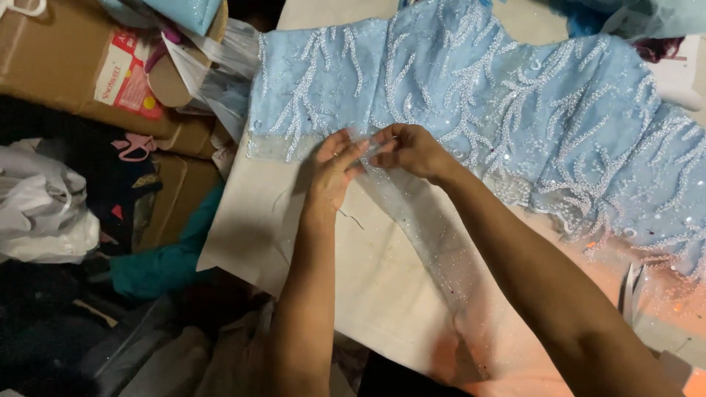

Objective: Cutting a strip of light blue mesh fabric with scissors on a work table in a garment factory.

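Both hands pinching sheer glittery tulle point(412, 220) at blue beaded garment's point(515, 110) lower edge: left hand point(332, 173), right hand point(412, 151), fingertips closed tight. Spread across cream table point(368, 294). Cardboard boxes point(59, 66), plastic bags point(40, 213) heaped left.

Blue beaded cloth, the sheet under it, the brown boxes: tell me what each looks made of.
Blue cloth: looks like sheer net or tulle, sparkly, with white bead and sequin branches sewn on; both hands pinch its edge.
Sheet: seemingly plain matte woven cotton or canvas, cream.
Boxes: brown cardboard, dull, creased.
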